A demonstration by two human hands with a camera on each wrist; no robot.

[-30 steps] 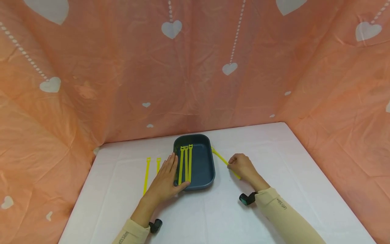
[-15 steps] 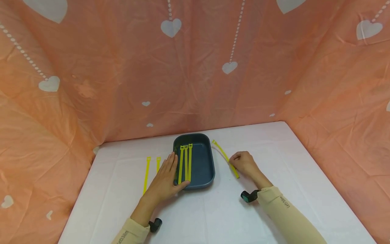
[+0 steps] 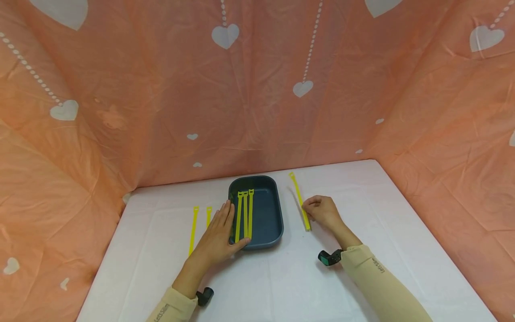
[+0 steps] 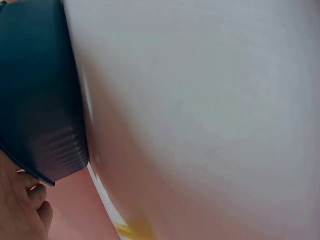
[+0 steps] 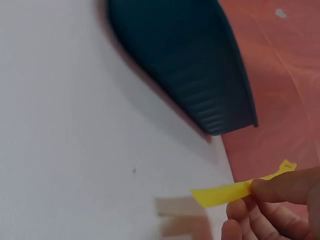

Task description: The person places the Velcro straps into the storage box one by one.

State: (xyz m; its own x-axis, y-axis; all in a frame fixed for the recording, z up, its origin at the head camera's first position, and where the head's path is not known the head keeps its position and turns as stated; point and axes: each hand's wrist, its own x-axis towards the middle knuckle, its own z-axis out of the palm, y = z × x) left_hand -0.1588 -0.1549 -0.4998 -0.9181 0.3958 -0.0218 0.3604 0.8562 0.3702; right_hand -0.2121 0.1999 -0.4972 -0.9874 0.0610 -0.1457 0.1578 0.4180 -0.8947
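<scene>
While the right hand [image 3: 322, 211] pinches a yellow strap [image 3: 298, 192] between thumb and fingers, its slotted end points away beyond the fingertips. The left hand [image 3: 217, 239] has straight fingers, nearly together, against the side of a dark tray [image 3: 267, 214], thumb spread apart. Just right of those fingers, three straps [image 3: 245, 214] lie inside; left of them, two more straps [image 3: 193, 231] lie on the white table [image 3: 273, 286].

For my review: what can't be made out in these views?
Head: lower part of the table strap nearer the tray, hidden by the left hand.
Left wrist: yellow piece, blurred and cut off by the bottom edge.
Right wrist: middle of the held strap, covered by the right hand; the tray's inside, hidden by its wall.
</scene>
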